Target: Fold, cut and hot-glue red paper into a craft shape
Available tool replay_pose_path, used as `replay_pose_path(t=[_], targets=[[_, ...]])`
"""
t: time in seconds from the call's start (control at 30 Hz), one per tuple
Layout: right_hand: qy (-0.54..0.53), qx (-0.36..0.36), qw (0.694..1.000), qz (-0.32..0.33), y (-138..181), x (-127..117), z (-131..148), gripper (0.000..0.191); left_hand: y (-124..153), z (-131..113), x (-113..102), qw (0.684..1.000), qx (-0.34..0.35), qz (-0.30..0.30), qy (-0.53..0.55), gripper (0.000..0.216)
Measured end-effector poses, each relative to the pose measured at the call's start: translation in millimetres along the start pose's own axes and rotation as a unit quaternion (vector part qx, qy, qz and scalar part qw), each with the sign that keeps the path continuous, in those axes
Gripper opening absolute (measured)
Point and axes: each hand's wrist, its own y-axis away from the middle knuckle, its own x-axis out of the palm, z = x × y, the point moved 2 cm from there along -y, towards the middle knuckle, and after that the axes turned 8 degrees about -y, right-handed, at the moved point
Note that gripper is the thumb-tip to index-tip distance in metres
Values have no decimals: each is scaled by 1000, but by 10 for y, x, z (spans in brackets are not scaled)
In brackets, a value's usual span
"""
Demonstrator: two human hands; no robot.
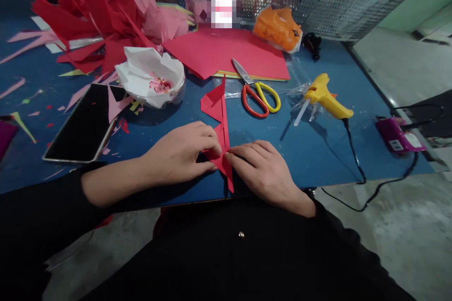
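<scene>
A folded piece of red paper (215,103) lies near the table's front edge, its long narrow folded strip pointing away from me. My left hand (187,153) has its fingers curled and its thumb bent in, gripping the paper's lower left part. From the other side, my right hand (264,169) pinches at the long folded edge with fingers drawn together. Both sets of fingertips nearly meet at the fold and hide part of it. Beyond my right hand lie scissors (255,99) with one red and one yellow handle, blades partly over a stack of red sheets (229,49).
A yellow glue gun (326,96) lies to the right, its black cord trailing over the table edge near a purple box (399,136). On the left are a phone (83,124), a paper-lined bowl (136,73) with scraps, and a red and pink paper pile (106,14).
</scene>
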Motion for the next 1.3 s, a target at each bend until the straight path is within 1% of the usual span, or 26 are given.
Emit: replay_pose_path(t=[0.13,0.23,0.37,0.47,0.53,0.67,0.8,0.87,1.03,1.17,1.3], targets=[[-1,17,1000,-16,17,21,14,25,-4,13,-24,1000,-8,9,8,14],[-28,76,996,-43,21,32,7,20,-8,9,-33,1000,-15,7,10,15],[-100,169,978,-72,8,60,11,15,-8,11,-10,999,-34,-9,8,14],[-126,210,966,-86,-16,83,18,12,-2,11,19,998,-43,-36,6,7],[-138,228,959,-94,-31,91,17,10,4,10,32,997,-46,-53,13,8],[-147,256,952,-85,-63,97,5,12,15,6,35,995,-61,-77,12,13],[-128,277,951,-56,-109,100,1,14,19,-4,32,993,-79,-85,-19,16],[-123,285,949,-54,-125,99,6,14,19,-5,37,992,-80,-90,-32,16],[-121,292,947,-61,-133,107,20,18,14,1,56,993,-69,-90,-32,16],[-91,293,950,-52,-148,128,16,22,14,-1,56,991,-76,-97,-45,16],[-62,297,952,-38,-170,155,14,20,12,-6,53,989,-79,-107,-64,19]])
